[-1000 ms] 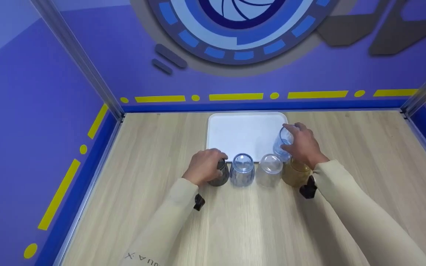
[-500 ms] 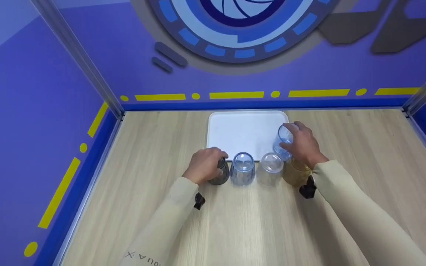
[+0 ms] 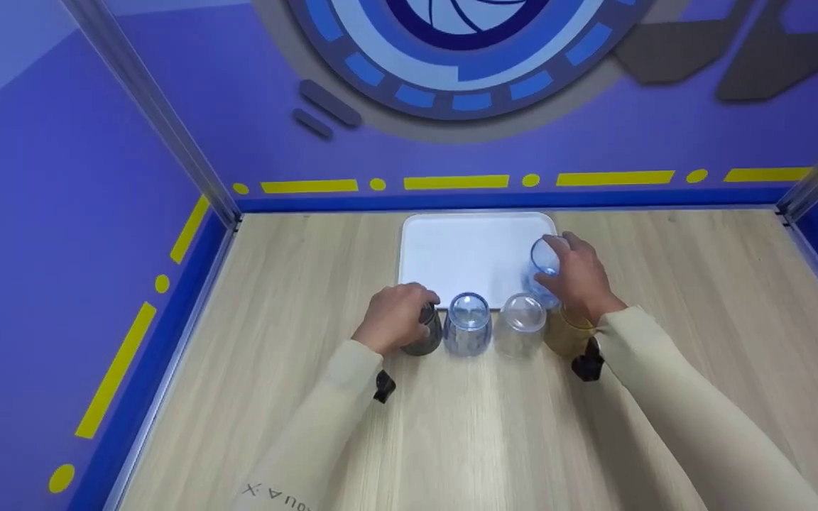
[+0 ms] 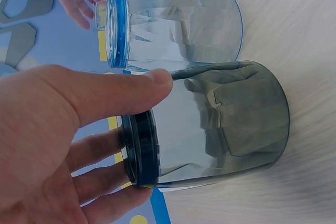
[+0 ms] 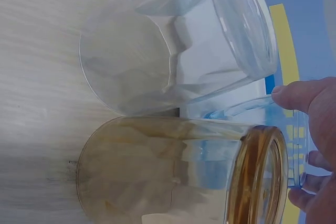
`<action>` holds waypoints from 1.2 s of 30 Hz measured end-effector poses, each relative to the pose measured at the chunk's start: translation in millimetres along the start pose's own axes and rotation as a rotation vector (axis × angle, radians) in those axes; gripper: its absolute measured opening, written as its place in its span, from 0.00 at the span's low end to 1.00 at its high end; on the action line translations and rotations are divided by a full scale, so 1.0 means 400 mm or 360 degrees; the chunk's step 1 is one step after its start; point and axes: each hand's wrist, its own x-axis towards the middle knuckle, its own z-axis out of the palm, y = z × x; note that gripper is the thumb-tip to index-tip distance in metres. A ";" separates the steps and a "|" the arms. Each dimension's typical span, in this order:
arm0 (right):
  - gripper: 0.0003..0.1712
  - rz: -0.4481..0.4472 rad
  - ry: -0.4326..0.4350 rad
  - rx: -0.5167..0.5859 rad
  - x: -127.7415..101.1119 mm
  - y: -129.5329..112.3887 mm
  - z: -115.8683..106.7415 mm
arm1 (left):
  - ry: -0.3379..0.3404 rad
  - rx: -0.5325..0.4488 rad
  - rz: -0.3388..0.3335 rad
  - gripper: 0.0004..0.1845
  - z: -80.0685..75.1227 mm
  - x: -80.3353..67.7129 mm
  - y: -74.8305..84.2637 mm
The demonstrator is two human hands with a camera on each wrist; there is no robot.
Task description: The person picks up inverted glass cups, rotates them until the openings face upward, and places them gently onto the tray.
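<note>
A left hand (image 3: pixel 392 318), fingers and thumb curved, grips the thick base of an inverted, smoky-grey faceted glass tumbler (image 4: pixel 231 119) standing on the pale, wood-grained table (image 3: pixel 444 440). A right hand (image 3: pixel 578 279) pinches a transparent light-blue tumbler (image 3: pixel 541 264) over the near right corner of a smooth, white rectangular tray (image 3: pixel 459 255). Since half a second ago, that tumbler has shifted slightly left; the left grip is unchanged.

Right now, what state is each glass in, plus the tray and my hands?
Grey glass: upside down.
Blue glass in the row: upside down.
Clear glass: upside down.
Amber glass: upside down.
Tray: flat on the table.
Held blue glass: mouth up; contact with the tray unclear.
Left hand: gripping the grey glass.
Right hand: holding the held blue glass.
</note>
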 end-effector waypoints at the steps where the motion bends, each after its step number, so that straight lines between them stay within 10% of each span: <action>1: 0.42 0.0004 -0.0003 -0.0001 -0.001 0.000 0.000 | -0.0001 -0.0001 0.0000 0.23 0.000 0.000 0.001; 36: 0.44 0.0033 0.0010 0.0094 -0.043 0.001 -0.023 | -0.0032 0.0040 0.0009 0.22 0.007 0.005 0.009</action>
